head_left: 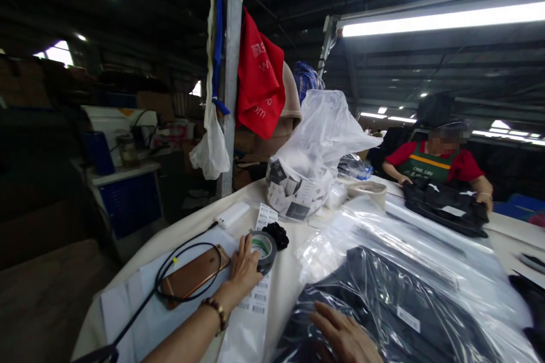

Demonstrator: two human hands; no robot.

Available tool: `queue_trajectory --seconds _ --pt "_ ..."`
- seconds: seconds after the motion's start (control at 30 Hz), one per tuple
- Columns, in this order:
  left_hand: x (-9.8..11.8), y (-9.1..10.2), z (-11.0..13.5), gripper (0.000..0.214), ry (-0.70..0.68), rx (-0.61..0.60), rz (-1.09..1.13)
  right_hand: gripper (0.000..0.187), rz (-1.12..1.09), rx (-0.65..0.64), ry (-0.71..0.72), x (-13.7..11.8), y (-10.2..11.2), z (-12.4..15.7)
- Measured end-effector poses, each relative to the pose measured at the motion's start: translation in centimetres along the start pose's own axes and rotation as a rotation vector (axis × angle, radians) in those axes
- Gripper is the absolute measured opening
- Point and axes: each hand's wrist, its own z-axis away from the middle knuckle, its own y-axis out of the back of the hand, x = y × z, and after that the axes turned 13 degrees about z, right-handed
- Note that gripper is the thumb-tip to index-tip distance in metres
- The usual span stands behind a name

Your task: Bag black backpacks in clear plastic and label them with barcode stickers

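My left hand (243, 266), with a beaded bracelet at the wrist, grips the left rim of a dark roll of tape (268, 260) with a green-and-white core. The roll sits on sheets of barcode labels (259, 298). A black ruffled piece (277, 235) touches its far right side. My right hand (347, 336) lies with fingers stretched out over a dark garment in a clear plastic bag (378, 289). A white label (407, 319) shows on that package. The right hand's lower part is cut off by the frame edge.
Left of the roll lie a brown phone (196, 275), a looped black cable (158, 279) and a white power bank (233, 215). Behind stands a plastic bag of paper tags (298, 187) beside a metal post (232, 79). Across the table, a person (438, 161) handles a black bag (445, 207).
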Motion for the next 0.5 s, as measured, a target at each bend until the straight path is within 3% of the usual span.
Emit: queue_trajectory --seconds 0.1,0.27,0.4,0.5 --pt "-1.2 -1.8 0.4 0.041 -0.098 0.135 0.034 0.036 -0.044 0.084 -0.075 -1.8 -0.6 -4.9" --pt "-3.2 -5.7 0.9 0.063 -0.291 0.435 0.143 0.039 -0.19 0.061 -0.363 -1.2 -2.8 -12.8" --pt "-4.0 -6.8 0.7 0.061 -0.362 0.514 0.116 0.048 -0.22 0.042 -0.461 -0.5 -5.1 -17.3" --pt "-4.5 -7.2 0.4 0.06 -0.381 0.499 0.08 0.052 -0.199 0.054 -0.498 0.0 -6.6 -19.4"
